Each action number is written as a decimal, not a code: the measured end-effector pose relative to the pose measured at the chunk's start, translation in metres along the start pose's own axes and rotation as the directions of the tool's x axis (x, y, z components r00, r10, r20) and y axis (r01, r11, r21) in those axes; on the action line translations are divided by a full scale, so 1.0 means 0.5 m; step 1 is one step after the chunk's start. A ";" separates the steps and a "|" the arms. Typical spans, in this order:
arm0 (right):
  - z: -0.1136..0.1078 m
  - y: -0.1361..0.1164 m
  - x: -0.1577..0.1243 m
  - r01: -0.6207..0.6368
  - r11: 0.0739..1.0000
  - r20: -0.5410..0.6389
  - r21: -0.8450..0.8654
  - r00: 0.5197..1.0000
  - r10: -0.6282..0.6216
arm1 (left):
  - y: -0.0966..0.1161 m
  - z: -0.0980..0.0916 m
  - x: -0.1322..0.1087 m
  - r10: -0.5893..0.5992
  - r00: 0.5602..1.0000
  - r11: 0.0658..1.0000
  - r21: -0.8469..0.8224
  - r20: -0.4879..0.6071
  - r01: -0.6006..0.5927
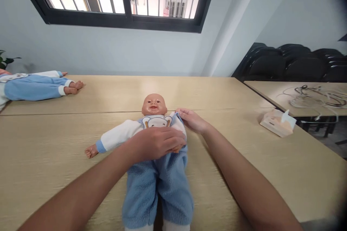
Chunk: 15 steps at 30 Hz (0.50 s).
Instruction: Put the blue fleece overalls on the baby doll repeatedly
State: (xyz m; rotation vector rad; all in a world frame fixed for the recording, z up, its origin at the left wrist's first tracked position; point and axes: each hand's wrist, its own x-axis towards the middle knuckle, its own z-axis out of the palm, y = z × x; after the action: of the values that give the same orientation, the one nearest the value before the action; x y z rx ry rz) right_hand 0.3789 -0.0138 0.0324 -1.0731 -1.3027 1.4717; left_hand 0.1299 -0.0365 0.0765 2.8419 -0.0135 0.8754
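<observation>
A baby doll (154,105) lies face up on the table, its head toward the far side. It wears a white top (121,135) with an animal-face print and blue cuffs, and fluffy blue trousers (141,187). My left hand (159,140) reaches across its chest, fingers closed around the doll's arm near its small hand, which partly shows below my fingers. At the doll's shoulder, my right hand (191,120) pinches the blue-edged fabric of the top. The doll's other arm stretches out to the left, its hand (91,151) bare.
A second doll (35,87) in similar clothes lies at the far left. A tissue box (278,122) stands on the right side of the table (230,95). Beyond are tangled cables (311,95) on another table and stacked black chairs (292,61). A barred window is above.
</observation>
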 end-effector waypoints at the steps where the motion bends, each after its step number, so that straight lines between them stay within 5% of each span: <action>1: 0.002 -0.002 0.001 0.038 0.998 -0.006 -0.051 0.999 -0.039 | 0.002 0.006 0.003 0.009 1.000 1.000 0.020 0.000 -0.009; 6: 0.000 0.000 0.006 0.153 0.963 -0.071 -0.223 0.982 -0.172 | 0.017 0.022 0.014 -0.004 1.000 0.999 0.036 0.014 0.004; 12: 0.005 0.027 0.016 -0.042 0.998 0.005 -0.048 0.999 0.042 | 0.022 -0.031 0.004 -0.065 0.998 0.976 -0.210 -0.004 0.062; 15: 0.008 0.022 0.013 -0.090 0.995 0.064 0.053 0.994 0.087 | 0.003 -0.069 -0.007 -0.254 0.964 0.929 -0.295 -0.072 0.223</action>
State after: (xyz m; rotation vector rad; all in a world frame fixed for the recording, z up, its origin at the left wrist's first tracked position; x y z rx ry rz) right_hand 0.3727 -0.0095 0.0215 -1.0688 -1.2630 1.6092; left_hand 0.1073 -0.0328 0.1030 2.4611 0.2004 0.8926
